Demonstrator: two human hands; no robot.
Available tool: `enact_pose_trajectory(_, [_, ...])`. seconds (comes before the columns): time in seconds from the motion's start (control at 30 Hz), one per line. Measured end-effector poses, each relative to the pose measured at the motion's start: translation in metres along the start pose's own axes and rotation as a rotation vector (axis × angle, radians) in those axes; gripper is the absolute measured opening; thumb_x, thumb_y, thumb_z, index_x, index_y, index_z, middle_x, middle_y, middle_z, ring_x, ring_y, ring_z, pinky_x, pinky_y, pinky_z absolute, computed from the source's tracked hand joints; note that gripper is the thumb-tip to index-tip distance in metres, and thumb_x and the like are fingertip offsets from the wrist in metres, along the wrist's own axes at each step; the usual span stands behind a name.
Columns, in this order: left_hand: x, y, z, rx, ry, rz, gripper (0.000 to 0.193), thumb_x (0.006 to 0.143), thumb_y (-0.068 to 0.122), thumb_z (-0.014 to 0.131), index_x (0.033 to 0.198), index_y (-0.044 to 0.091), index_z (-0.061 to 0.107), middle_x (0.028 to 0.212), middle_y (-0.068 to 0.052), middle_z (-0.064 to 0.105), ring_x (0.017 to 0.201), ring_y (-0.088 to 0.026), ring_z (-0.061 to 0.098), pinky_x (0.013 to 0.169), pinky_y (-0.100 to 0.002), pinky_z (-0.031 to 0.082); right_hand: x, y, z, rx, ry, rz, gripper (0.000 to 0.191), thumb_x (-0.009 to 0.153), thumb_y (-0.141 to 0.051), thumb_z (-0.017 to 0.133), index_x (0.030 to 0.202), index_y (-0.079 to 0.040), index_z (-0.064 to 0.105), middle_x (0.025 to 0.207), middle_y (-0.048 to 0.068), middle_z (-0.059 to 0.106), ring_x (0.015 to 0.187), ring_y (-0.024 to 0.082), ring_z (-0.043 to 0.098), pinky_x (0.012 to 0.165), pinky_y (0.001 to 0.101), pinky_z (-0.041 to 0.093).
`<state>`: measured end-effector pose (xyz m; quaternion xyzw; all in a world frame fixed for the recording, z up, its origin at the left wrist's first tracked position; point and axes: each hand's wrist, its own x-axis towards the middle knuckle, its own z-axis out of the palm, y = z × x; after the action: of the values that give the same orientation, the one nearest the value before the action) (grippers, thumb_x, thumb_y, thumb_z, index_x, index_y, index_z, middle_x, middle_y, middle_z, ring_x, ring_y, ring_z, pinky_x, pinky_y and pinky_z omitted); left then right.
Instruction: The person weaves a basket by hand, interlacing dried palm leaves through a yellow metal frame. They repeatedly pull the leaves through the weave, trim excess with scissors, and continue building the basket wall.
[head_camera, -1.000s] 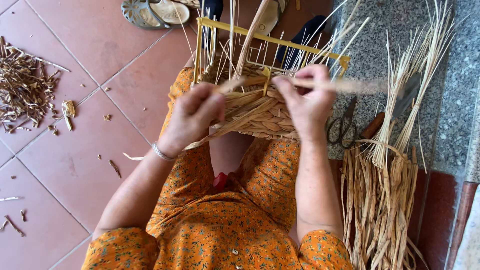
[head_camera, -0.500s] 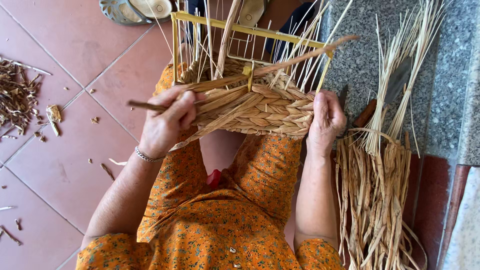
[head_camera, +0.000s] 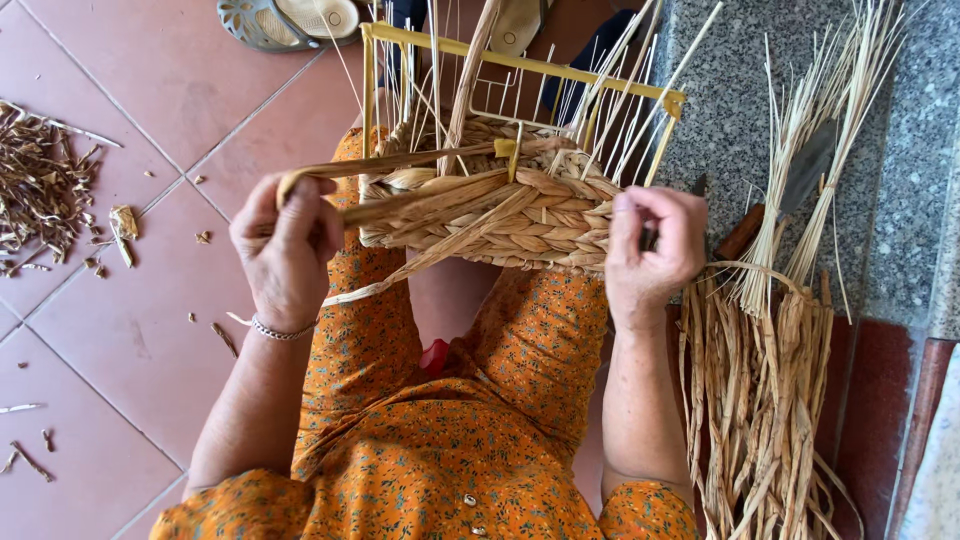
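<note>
A half-woven straw basket (head_camera: 500, 205) on a yellow wire frame (head_camera: 520, 65) rests on my lap, with thin upright stakes rising from it. My left hand (head_camera: 285, 245) is closed on a flat straw strand (head_camera: 400, 165) that runs across the basket's front to the left. At the basket's right end, my right hand (head_camera: 650, 250) grips the woven wall, fingers curled over its edge. Another loose strand (head_camera: 430, 260) hangs diagonally under the basket.
A bundle of dried straw (head_camera: 760, 400) lies at my right on a grey stone step (head_camera: 900, 200), with a knife handle (head_camera: 740, 232) beside it. Straw scraps (head_camera: 45, 195) litter the red floor tiles at left. A sandal (head_camera: 290, 20) lies beyond the basket.
My left hand has pulled the strand out to the left across the basket front. My right hand has moved from the top of the basket to its right end.
</note>
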<state>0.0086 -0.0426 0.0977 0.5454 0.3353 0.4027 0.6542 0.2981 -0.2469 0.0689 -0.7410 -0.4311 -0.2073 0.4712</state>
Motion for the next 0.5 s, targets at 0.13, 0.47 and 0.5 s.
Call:
enact_pose_trajectory(0.13, [0.017, -0.009, -0.016, -0.681, 0.166, -0.055, 0.024, 0.115, 0.031, 0.054, 0.106, 0.01, 0.061, 0.076, -0.01, 0.062, 0.057, -0.014, 0.047, 0.053, -0.028, 0.038, 0.007, -0.026, 0.002, 0.16, -0.205, -0.068, 0.008, 0.103, 0.002, 0.073, 0.108, -0.004, 0.069, 0.098, 0.01, 0.073, 0.083, 0.013, 0.068, 0.066, 0.025, 0.059])
enact_pose_trajectory(0.47, [-0.008, 0.047, -0.031, 0.261, -0.154, -0.315, 0.021, 0.105, 0.02, 0.064, 0.095, 0.007, 0.077, 0.089, -0.016, 0.073, 0.063, -0.019, 0.058, 0.06, -0.031, 0.049, 0.053, -0.04, 0.035, 0.255, -0.4, -0.032, 0.008, 0.108, 0.004, 0.063, 0.111, -0.001, 0.057, 0.094, 0.012, 0.073, 0.074, 0.012, 0.069, 0.05, 0.0201, 0.056])
enact_pose_trajectory(0.5, [-0.008, 0.053, -0.024, 0.356, -0.188, -0.149, 0.015, 0.104, 0.017, 0.066, 0.097, 0.007, 0.075, 0.09, -0.012, 0.073, 0.068, -0.02, 0.061, 0.064, -0.032, 0.05, 0.057, -0.04, 0.036, 0.273, -0.412, -0.073, 0.009, 0.11, 0.004, 0.059, 0.112, -0.001, 0.052, 0.1, 0.014, 0.073, 0.082, 0.014, 0.073, 0.052, 0.0194, 0.059])
